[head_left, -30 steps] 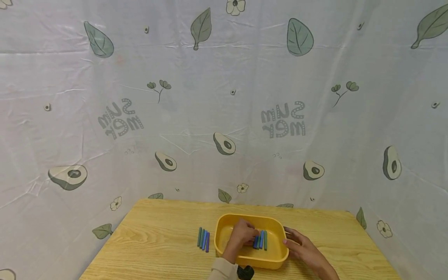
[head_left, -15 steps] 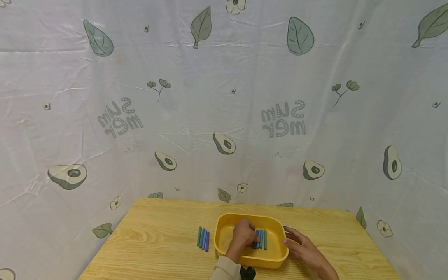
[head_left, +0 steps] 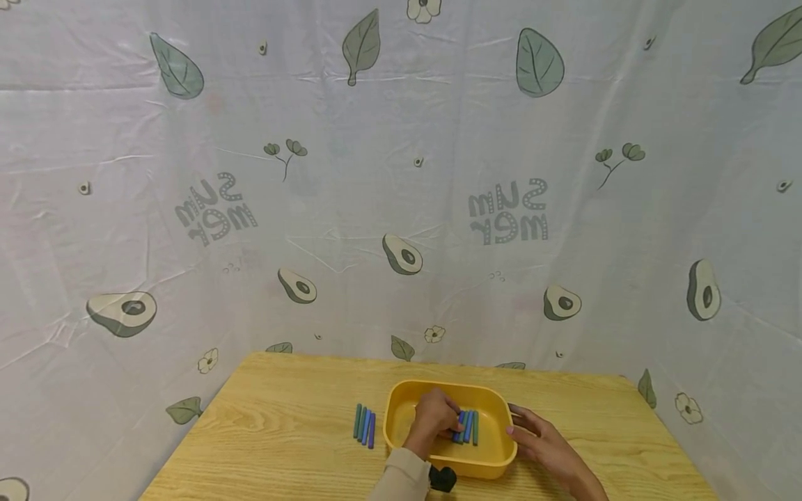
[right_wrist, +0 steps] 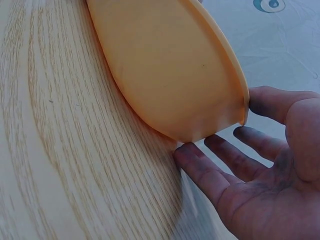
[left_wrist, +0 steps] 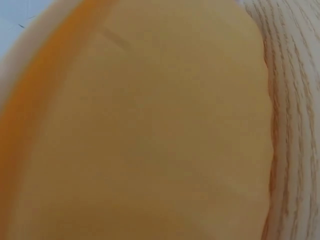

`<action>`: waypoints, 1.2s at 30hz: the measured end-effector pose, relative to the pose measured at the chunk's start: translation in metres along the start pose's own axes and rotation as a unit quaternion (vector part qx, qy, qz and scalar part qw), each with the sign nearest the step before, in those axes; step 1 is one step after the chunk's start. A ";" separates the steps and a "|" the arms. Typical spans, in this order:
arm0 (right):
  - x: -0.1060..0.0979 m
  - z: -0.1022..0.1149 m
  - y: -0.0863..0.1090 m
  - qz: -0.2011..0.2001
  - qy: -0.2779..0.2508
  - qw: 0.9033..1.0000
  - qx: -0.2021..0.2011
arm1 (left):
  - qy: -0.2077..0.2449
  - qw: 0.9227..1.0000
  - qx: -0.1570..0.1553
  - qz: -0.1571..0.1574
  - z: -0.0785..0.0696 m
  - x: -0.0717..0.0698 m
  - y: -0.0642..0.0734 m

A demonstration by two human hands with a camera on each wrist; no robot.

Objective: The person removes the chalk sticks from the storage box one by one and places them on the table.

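A yellow plastic tray [head_left: 495, 470] with rounded corners stands on the table. Inside it my left hand [head_left: 431, 416] reaches over the front wall, curled fingers and thumb at a dark blue chalk-like stick [head_left: 461, 416], partly hidden by them. Right beside that stick lie a blue one [head_left: 468, 426] and a green one [head_left: 475, 428], side by side. My right hand [head_left: 544, 447] is at the tray's right end. In the right wrist view its spread fingers [right_wrist: 200, 167] touch the outer wall, with the thumb at the rim. The left wrist view shows the tray wall [left_wrist: 150, 120], no fingers.
Left of the tray, several green, blue and purple sticks [head_left: 364, 426] lie in a row on the wooden table [head_left: 282, 417]. Behind the table hangs a pale curtain [head_left: 344, 195] printed with leaves and avocados. A dark object [head_left: 442, 479] shows by the left sleeve.
My left hand has shifted slightly to the right inside the tray, its fingers coming over the leftmost stick there. The right hand and tray hold their place.
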State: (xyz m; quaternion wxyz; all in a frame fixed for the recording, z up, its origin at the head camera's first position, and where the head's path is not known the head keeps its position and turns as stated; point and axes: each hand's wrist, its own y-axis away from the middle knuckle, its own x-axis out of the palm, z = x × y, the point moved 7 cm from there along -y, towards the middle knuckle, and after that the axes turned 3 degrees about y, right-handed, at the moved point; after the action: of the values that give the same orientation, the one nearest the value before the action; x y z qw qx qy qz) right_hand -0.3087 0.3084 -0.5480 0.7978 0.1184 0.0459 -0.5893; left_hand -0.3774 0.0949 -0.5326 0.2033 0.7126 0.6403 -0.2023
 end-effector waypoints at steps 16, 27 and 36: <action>0.002 0.002 0.001 -0.003 -0.003 1.000 -0.008 | -0.033 0.999 0.007 0.003 -0.006 -0.005 0.001; 0.002 0.000 -0.001 -0.006 0.001 1.000 -0.005 | 0.051 0.998 -0.015 0.029 0.006 -0.001 -0.004; 0.002 0.000 -0.001 -0.005 0.000 1.000 -0.001 | 0.141 0.987 -0.021 0.072 0.009 -0.001 0.001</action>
State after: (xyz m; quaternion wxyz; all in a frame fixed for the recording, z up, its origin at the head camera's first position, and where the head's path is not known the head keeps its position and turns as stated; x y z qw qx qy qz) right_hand -0.3089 0.3062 -0.5484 0.7953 0.1174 0.0471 -0.5929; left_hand -0.3769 0.0888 -0.5393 0.1397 0.7736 0.6140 -0.0711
